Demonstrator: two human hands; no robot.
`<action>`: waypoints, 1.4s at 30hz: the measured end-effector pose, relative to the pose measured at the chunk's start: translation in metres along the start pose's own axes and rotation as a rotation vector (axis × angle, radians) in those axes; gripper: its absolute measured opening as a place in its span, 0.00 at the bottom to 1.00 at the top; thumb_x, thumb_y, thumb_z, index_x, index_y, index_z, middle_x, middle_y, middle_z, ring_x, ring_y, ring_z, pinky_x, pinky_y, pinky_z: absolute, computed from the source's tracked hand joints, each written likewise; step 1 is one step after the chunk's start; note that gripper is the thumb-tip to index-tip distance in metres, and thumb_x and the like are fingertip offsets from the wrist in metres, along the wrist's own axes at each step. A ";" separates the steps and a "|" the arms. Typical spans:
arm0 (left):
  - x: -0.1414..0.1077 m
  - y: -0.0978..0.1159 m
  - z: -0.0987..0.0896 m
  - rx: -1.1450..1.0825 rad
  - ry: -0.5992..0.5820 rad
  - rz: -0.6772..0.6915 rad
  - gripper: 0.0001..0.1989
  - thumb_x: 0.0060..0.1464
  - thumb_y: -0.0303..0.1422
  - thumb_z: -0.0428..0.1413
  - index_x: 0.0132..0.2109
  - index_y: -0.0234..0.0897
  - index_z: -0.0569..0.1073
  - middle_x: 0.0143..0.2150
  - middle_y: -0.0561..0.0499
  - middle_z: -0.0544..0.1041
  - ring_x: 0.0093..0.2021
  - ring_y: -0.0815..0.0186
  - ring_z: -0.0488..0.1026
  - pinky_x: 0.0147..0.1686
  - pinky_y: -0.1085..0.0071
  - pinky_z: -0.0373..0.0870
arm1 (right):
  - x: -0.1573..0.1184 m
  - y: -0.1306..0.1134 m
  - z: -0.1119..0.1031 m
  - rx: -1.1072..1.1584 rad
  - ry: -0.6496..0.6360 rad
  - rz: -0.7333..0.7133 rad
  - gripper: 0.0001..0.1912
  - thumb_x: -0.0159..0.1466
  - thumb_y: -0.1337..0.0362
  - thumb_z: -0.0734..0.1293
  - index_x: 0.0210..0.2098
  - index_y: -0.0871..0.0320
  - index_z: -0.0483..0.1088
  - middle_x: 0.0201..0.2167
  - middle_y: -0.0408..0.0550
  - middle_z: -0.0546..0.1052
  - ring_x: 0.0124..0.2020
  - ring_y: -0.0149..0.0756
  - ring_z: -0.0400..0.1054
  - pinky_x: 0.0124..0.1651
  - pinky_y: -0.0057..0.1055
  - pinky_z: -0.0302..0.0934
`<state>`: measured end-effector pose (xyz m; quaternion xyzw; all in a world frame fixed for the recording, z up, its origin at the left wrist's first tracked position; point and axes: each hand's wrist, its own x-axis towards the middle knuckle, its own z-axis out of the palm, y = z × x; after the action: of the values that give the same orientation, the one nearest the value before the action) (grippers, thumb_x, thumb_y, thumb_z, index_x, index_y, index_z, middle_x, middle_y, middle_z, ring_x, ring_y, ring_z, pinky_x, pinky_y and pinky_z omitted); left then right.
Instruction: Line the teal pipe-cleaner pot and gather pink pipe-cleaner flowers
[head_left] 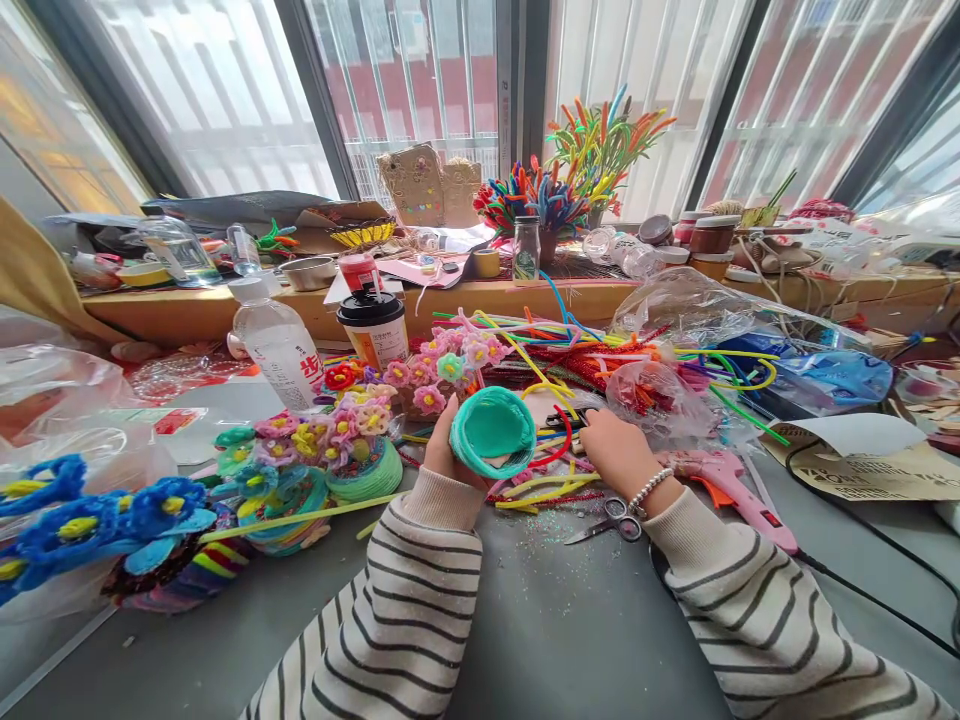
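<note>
Your left hand (442,448) grasped the round, turquoise, fuzzy cup (499,428); your right hand (621,455), apart from it, touched a black object (564,420), grip indeterminable.

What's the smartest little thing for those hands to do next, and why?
Probably lift the small dark item gently upward with the right hand: its fingertips are at it, and loose fuzzy stems lie around it and might snag. The left hand holds the teal cup apart from it.
</note>
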<state>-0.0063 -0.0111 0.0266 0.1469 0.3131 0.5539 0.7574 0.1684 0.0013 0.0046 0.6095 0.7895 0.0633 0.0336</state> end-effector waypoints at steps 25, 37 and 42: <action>-0.003 0.002 -0.004 0.020 -0.123 0.045 0.24 0.48 0.49 0.42 0.41 0.33 0.67 0.35 0.44 0.74 0.37 0.56 0.70 0.38 0.56 0.64 | -0.022 -0.031 -0.034 0.230 0.308 -0.004 0.09 0.56 0.61 0.57 0.35 0.58 0.59 0.23 0.44 0.72 0.24 0.34 0.66 0.21 0.26 0.45; -0.004 0.009 -0.002 -0.085 -0.071 0.050 0.19 0.50 0.44 0.40 0.37 0.36 0.67 0.31 0.49 0.76 0.34 0.61 0.72 0.34 0.65 0.68 | -0.051 -0.059 -0.055 0.230 0.230 -0.140 0.05 0.56 0.68 0.59 0.33 0.57 0.62 0.24 0.45 0.74 0.24 0.35 0.68 0.20 0.26 0.46; -0.007 0.008 0.001 -0.064 -0.034 0.086 0.19 0.51 0.44 0.38 0.34 0.38 0.68 0.28 0.50 0.76 0.31 0.63 0.72 0.31 0.67 0.68 | -0.059 -0.061 -0.060 0.287 0.155 -0.218 0.02 0.55 0.69 0.60 0.28 0.57 0.63 0.25 0.45 0.74 0.24 0.33 0.67 0.21 0.25 0.46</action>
<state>-0.0132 -0.0147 0.0343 0.1452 0.2755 0.5929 0.7426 0.1172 -0.0742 0.0537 0.5121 0.8521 -0.0074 -0.1079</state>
